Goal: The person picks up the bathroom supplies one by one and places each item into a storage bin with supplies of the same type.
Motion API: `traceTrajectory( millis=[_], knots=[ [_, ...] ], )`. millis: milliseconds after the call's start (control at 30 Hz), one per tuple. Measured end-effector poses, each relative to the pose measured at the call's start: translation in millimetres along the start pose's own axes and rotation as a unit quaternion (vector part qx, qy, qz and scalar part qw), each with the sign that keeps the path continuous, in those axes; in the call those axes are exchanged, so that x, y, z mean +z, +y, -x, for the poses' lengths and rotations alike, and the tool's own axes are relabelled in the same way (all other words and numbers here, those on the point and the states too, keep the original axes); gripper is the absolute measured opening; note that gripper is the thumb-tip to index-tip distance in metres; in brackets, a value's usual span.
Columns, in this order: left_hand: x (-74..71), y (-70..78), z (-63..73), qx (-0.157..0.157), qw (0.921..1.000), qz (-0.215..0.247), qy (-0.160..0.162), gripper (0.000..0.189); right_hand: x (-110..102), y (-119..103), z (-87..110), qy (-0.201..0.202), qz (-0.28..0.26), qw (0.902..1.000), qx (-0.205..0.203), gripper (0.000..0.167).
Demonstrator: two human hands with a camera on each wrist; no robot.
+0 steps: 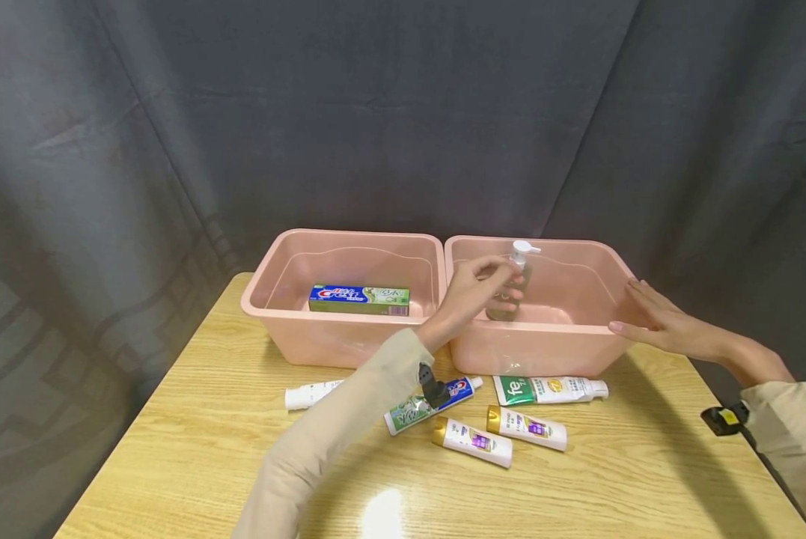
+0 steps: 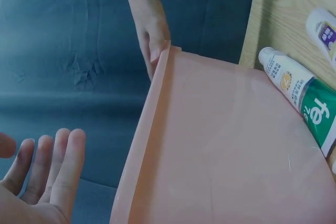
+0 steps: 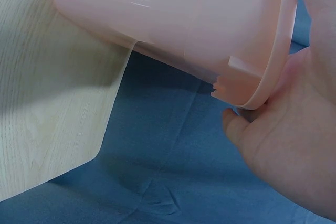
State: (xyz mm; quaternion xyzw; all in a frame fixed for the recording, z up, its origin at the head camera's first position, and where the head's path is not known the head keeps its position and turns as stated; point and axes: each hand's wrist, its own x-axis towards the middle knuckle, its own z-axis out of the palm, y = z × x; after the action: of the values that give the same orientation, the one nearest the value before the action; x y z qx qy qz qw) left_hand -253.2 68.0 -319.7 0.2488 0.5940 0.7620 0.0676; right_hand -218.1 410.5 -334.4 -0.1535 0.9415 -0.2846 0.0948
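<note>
A dark pump bottle (image 1: 521,253) with a white pump head stands inside the right pink bin (image 1: 530,350). My left hand (image 1: 475,288) reaches over that bin's front rim and overlaps the bottle in the head view. In the left wrist view, the left hand (image 2: 44,182) shows straight, spread fingers with nothing between them. My right hand (image 1: 675,329) rests against the bin's front right corner, thumb at the front rim and long fingers along the outer side. From the right wrist view, the right hand (image 3: 299,124) touches the rim, fingers extended.
In the left pink bin (image 1: 335,340) lies a toothpaste box (image 1: 358,299). In front lie a green-and-white tube (image 1: 551,390), a blue-green toothpaste tube (image 1: 409,413), two gold-capped white bottles (image 1: 473,442) and a white tube (image 1: 304,395) partly behind my left sleeve.
</note>
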Motion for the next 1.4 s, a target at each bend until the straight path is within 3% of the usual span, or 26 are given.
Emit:
traceTrajectory(
  millis=[267, 667, 900, 1400],
  knots=[
    [-1.9, 0.4, 3.9, -0.006, 0.9992, -0.010, -0.037, 0.025, -1, 1, 0.1, -0.005, 0.004, 1.0000, 0.005, 0.097],
    [-4.7, 4.1, 12.8, 0.022, 0.9954, -0.067, -0.066, 0.023, -2, 1, -1.0, -0.007, 0.002, 1.0000, 0.005, 0.097],
    [-0.9, 7.5, 19.6, 0.026, 0.9939, -0.065, -0.085, 0.023, 0, 1, -1.0, -0.002, 0.011, 0.9999, 0.007, 0.097],
    [2.4, 8.2, 37.7, 0.045, 0.9766, -0.180, -0.109, 0.018, 1, 0, -0.7, 0.001, 0.011, 0.9999, 0.003, 0.097]
  ],
)
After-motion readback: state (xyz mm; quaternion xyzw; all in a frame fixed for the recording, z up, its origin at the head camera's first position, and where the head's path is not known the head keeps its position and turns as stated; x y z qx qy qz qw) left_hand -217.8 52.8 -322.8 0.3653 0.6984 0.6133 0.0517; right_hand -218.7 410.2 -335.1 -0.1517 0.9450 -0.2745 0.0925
